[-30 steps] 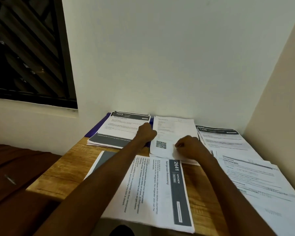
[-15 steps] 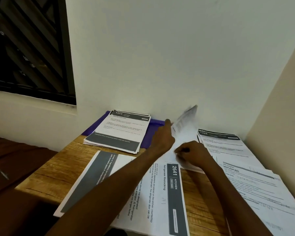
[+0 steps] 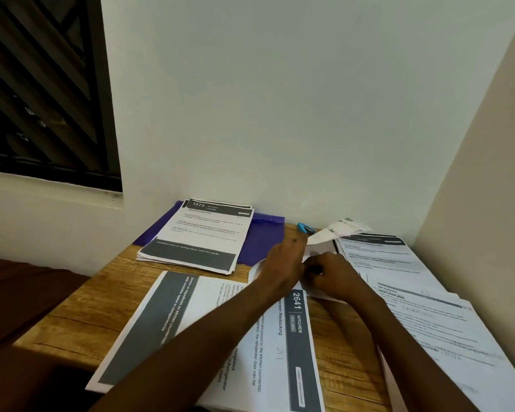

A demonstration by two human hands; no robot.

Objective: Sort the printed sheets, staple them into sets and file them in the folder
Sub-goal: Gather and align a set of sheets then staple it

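At the back of the counter (image 3: 81, 304), near the wall, a loose sheet (image 3: 336, 230) is lifted and folded over, between the purple folder (image 3: 262, 236) and the right pile of printed sheets (image 3: 381, 260). The right hand (image 3: 336, 278) pinches its near edge with curled fingers. The left hand (image 3: 283, 263) rests on the same paper; its fingers are hidden behind the hand, so I cannot tell if they are wide or closed.

The sheet is already bent, and I think a strong pull could crease or tear it. The blue stapler (image 3: 304, 228) lies just behind the left hand, and a careless sweep may push it against the wall or under the paper. The sheet marked 2641 (image 3: 295, 337) lies under both forearms and hangs over the front edge; a dragging arm could pull it off. The pile marked 1573 (image 3: 199, 233) covers the folder, so filing needs it moved first.
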